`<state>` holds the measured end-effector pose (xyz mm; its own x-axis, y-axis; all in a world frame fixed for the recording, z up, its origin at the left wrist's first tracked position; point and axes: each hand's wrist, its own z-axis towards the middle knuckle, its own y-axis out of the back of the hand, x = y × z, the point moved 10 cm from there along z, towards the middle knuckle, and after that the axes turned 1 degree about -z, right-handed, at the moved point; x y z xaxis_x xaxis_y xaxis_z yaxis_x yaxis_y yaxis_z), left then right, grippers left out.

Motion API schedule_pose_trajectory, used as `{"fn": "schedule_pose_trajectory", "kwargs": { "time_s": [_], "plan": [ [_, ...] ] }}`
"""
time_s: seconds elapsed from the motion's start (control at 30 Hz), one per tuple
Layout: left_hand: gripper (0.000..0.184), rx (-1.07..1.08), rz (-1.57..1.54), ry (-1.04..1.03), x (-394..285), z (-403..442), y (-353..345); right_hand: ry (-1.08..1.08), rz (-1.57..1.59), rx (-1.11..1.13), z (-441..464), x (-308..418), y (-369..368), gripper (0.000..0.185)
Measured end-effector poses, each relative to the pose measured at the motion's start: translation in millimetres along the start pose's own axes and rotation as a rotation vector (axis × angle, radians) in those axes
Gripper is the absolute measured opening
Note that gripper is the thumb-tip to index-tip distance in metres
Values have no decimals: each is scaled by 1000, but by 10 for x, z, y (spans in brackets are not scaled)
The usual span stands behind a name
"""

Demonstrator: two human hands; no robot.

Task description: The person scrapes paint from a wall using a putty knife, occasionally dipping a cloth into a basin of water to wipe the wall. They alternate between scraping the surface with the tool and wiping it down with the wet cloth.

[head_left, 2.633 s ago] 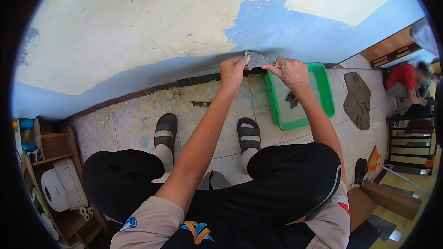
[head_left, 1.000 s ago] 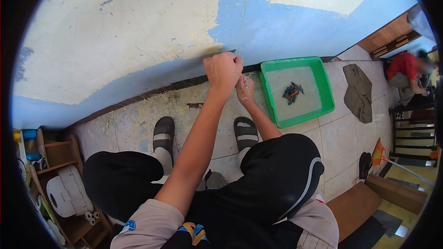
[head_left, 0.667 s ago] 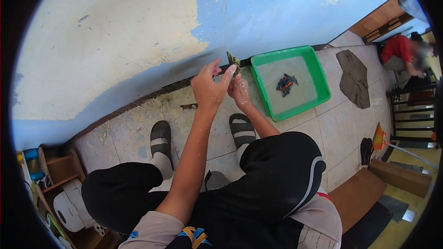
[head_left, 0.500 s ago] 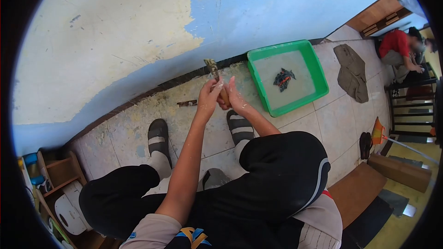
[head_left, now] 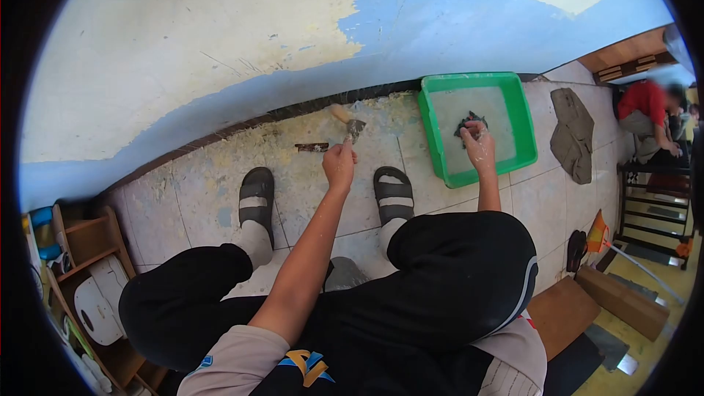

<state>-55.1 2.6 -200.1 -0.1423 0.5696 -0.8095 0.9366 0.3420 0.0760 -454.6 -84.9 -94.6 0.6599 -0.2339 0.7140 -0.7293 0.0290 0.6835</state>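
Observation:
My left hand [head_left: 339, 167] is closed, its fingertips pinched at the blade end of a paint scraper [head_left: 355, 129]. The scraper's wooden handle points away, towards the wall. Over the green tub [head_left: 531, 139], my right hand [head_left: 481, 152] has its fingers curved and apart, right beside a dark cloth [head_left: 469, 119]. The hand partly covers this cloth, and whether the fingers touch it is unclear. Cloudy water stands in the tub. A dark, narrow flat piece [head_left: 312, 147] lies on the floor to the left of the scraper.
A wall [head_left: 242, 95] with peeling cream and blue paint runs along the far side. Paint flakes cover the tiles near it. A brown garment [head_left: 572, 136] lies right of the tub. Wooden shelves [head_left: 92, 271] stand at left. Another person [head_left: 645, 114] crouches far right.
My hands have parted. The right one has left the scraper and moved right over the tub. The scraper in my left hand has turned round, handle now away from me.

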Motion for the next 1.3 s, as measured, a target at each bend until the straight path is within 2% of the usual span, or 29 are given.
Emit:
{"fn": "schedule_pose_trajectory", "kwargs": {
  "time_s": [0.03,0.07,0.1,0.13,0.17,0.23,0.27,0.33,0.37,0.43,0.57,0.63,0.7,0.73,0.77,0.8,0.83,0.9,0.93,0.97,1.0,1.03,1.13,1.2,1.23,1.3],
  "plan": [
    [19,-91,250,-113,-75,-18,122,-13,0,8,100,-131,-7,40],
    [19,-86,266,-97,3,-32,154,90,-241,-32,198,-158,25,47],
    [19,-197,401,-324,-415,-192,228,197,-481,-71,250,-150,5,55],
    [23,-305,529,-562,-832,-361,236,185,-478,-66,282,-138,-10,55],
    [23,-299,540,-555,-957,-356,249,136,-578,22,298,-102,-77,59],
    [37,-198,976,-849,-1286,-396,-5,85,-675,124,336,-182,-195,63],
    [37,-194,984,-845,-1294,-273,26,81,-658,131,357,-223,-211,63],
    [43,49,1302,-929,-1150,-16,-199,86,-636,134,409,-282,-245,63],
    [43,43,1304,-932,-1157,88,-174,108,-625,101,407,-290,-237,60],
    [43,221,1651,-806,-894,337,-235,133,-609,62,453,-311,-246,56],
    [37,237,1672,-884,-893,456,-258,97,-493,47,522,-470,-222,45],
    [30,354,1735,-765,-851,482,-259,92,-438,14,579,-632,-161,41],
    [29,355,1684,-800,-953,354,-245,-97,65,-83,557,-903,-9,36],
    [29,357,1639,-825,-1007,286,-225,-91,64,-80,516,-862,38,36],
    [29,349,1638,-823,-1027,266,-189,-223,367,-59,448,-963,66,34],
    [31,416,1481,-698,-983,289,-126,-355,670,-35,328,-955,62,32],
    [34,477,1320,-579,-931,310,-79,-347,669,-32,231,-813,124,32],
    [36,493,1218,-544,-891,300,-38,-361,1270,40,-3,-390,34,35],
    [37,514,1123,-505,-859,294,-22,-353,1266,44,-70,-290,32,35],
    [37,508,1117,-512,-843,279,-27,-391,1421,3,-128,-222,16,37],
    [38,510,946,-448,-838,249,-19,-429,1578,-38,-175,-166,-4,39],
    [39,512,775,-382,-821,214,-1,-422,1577,-33,-216,-81,4,39],
    [40,535,680,-395,-867,17,-55,-450,1729,47,-265,168,-82,37],
    [39,548,631,-418,-853,-49,-94,-473,1597,-109,-223,66,-36,27],
    [39,559,586,-433,-852,-77,-122,-462,1594,-113,-126,-89,-72,27],
    [38,551,591,-481,-935,-194,-134,-405,1405,9,147,-546,-266,16]
  ]
}}
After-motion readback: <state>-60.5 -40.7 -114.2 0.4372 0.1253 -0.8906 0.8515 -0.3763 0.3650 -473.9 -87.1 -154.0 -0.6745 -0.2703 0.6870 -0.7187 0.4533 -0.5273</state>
